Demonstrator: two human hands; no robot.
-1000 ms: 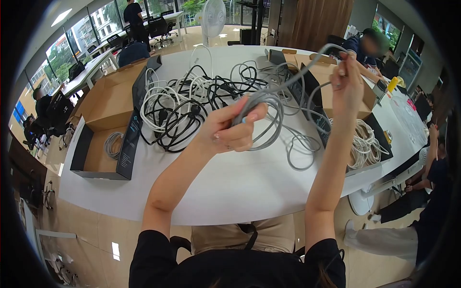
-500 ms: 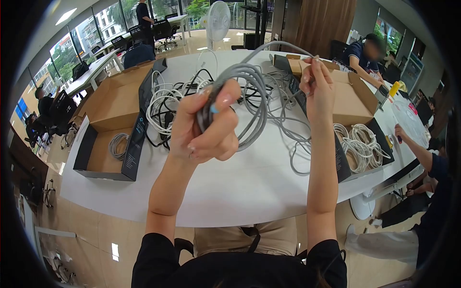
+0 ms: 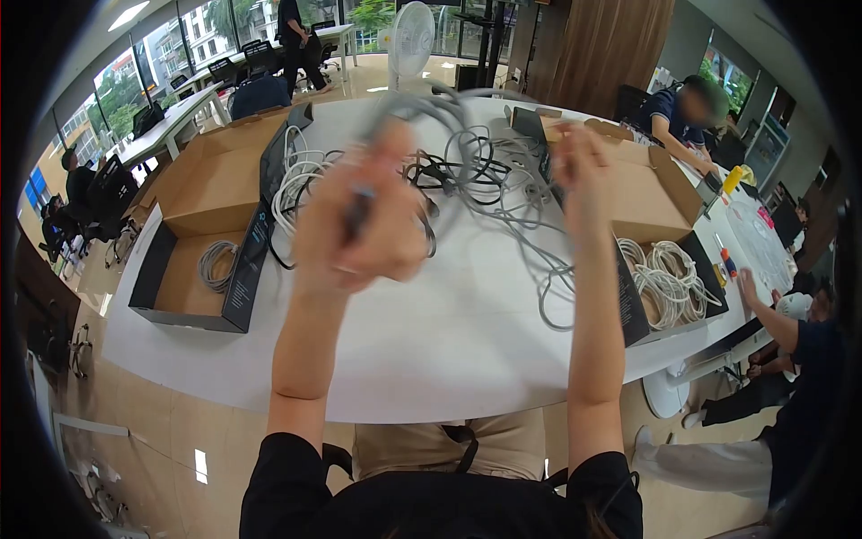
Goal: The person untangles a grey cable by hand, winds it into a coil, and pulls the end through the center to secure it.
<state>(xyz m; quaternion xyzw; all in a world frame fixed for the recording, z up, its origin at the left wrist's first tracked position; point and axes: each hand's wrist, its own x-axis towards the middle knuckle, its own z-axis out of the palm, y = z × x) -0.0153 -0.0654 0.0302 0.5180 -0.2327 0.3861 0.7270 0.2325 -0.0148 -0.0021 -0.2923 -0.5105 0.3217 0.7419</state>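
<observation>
My left hand (image 3: 364,220) is raised above the table, closed around a coiled grey cable (image 3: 460,135). Motion smears both the hand and the loops, which stick out above and to the right of the fist. A strand of that cable runs over to my right hand (image 3: 582,171), whose bent fingers pinch it, also blurred. Below and behind the hands lies a tangle of white, black and grey cables (image 3: 516,202). On the left, an opened black cardboard box (image 3: 193,317) holds one small grey cable coil (image 3: 217,266). On the right, another opened box (image 3: 639,314) contains several whitish cable coils (image 3: 669,283).
The white table (image 3: 431,359) curves in front of me. A person (image 3: 687,112) sits at its far right, and another person's arm (image 3: 772,310) reaches in near a screwdriver (image 3: 728,262). A white fan (image 3: 413,40) stands behind the table.
My left hand has moved slightly left with the coil, whose loops have swung upward and blurred. My right hand has dropped a little. The person at right has let go of the screwdriver.
</observation>
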